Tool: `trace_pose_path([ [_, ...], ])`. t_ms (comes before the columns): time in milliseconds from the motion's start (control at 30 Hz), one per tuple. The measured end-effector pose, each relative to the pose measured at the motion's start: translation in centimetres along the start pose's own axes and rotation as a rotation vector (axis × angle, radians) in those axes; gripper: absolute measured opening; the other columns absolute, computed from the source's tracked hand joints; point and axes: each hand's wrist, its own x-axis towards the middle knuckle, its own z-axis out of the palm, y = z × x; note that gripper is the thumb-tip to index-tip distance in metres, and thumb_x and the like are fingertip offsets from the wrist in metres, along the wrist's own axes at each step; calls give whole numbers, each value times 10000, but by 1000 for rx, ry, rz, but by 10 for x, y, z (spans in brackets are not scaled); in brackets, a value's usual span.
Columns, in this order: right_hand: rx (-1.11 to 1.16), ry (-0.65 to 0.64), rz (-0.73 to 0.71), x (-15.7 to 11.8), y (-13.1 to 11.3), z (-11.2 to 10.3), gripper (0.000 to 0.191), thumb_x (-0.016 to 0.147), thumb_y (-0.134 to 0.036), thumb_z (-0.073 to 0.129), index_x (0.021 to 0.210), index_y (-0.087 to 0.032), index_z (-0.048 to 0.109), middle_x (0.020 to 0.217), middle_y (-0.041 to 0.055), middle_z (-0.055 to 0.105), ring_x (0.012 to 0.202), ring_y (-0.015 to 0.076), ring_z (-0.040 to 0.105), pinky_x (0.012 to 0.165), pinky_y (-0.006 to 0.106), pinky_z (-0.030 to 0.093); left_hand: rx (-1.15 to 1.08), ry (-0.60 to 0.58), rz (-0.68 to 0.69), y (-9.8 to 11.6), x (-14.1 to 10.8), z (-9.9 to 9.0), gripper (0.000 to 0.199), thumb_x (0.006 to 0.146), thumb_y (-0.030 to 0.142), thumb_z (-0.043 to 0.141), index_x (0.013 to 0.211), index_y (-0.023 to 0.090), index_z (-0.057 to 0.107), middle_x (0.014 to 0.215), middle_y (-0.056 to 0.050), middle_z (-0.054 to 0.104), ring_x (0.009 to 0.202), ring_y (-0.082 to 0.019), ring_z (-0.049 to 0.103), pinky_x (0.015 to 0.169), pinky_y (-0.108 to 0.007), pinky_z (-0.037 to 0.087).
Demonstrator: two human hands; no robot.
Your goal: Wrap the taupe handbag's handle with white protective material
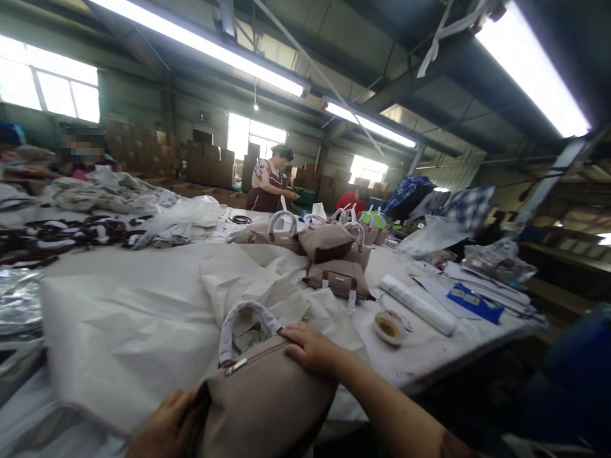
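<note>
A taupe handbag (272, 397) stands close in front of me at the table's near edge, slightly tilted. Its arched handle (228, 331) is wrapped in white material, and a silver zip pull (236, 366) lies by the handle's base. Pale crumpled stuffing shows through the handle's loop. My left hand (167, 423) grips the bag's lower left side; its fingertips are partly hidden behind the fabric. At the top right, my right hand (312, 348) holds the bag, with its fingers bent over the upper edge beside the handle.
Several similar bags (334, 254) are piled farther back. White sheeting (128, 318) covers the left. To the right lie a tape roll (389, 327), a clear film roll (417, 304) and a blue packet (474, 303). Co-workers (267, 181) are beyond the table, near stacked cartons (210, 164).
</note>
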Motion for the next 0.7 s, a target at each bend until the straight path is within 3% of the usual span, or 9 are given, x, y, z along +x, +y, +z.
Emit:
trace_pose_path([
  [100,-73,150,0,4,-20,-19,632,979,-478,669,1516,-155,596,1681,190,435,1569,395,378,1283,573,319,-64,34,8,-7,-1,6,359,921,570,518,1015,370,801,856,-17,703,801,-216,717,742,-282,599],
  [167,-56,323,-76,6,-41,-33,686,1037,-574,553,1589,-169,511,1755,159,301,1638,364,236,1326,560,233,-92,41,11,-4,-3,6,359,910,568,509,981,376,804,874,-15,711,807,-213,722,745,-281,604],
  [233,-23,379,-118,10,-60,-31,720,1074,-634,429,1647,-198,424,1777,123,258,1661,330,168,1349,556,165,-92,39,-2,-1,-4,5,362,898,569,515,989,375,808,891,-16,718,801,-214,729,726,-284,607],
  [267,-13,322,-103,12,-66,-22,745,1069,-652,424,1660,-200,402,1770,128,275,1659,342,175,1350,580,147,-93,63,-9,-1,-4,5,370,896,571,519,1009,370,808,905,-19,723,807,-219,734,727,-290,614],
  [367,30,-89,-20,19,-72,25,816,1011,-661,543,1638,-148,443,1690,197,411,1604,409,318,1324,640,213,-133,159,-23,-11,-4,6,394,913,602,554,1109,361,797,999,-29,749,928,-243,748,829,-313,641],
  [433,40,-173,15,23,-68,50,777,1010,-588,583,1644,-164,436,1697,183,395,1604,385,331,1336,611,199,-183,156,-10,-20,-6,7,406,941,630,580,1170,362,783,1075,-38,757,1037,-253,735,934,-327,633],
  [533,32,-127,3,31,-54,56,717,964,-551,652,1592,-227,530,1663,153,448,1573,421,381,1303,666,248,-238,129,29,-25,-13,6,459,985,644,522,1216,335,770,1102,-83,753,1077,-276,710,993,-373,614],
  [633,-39,96,-149,48,-40,59,791,935,-607,664,1619,-251,486,1703,118,365,1590,446,334,1280,679,298,-265,105,9,-22,-16,4,459,966,645,533,1175,308,764,1087,-101,734,1049,-280,694,1009,-402,593],
  [700,-33,233,-280,58,-37,82,707,935,-545,685,1592,-340,524,1673,64,439,1562,418,403,1258,622,375,-304,72,-38,-22,-14,3,525,913,723,541,1138,305,765,1083,-101,728,1043,-293,687,1000,-425,585],
])
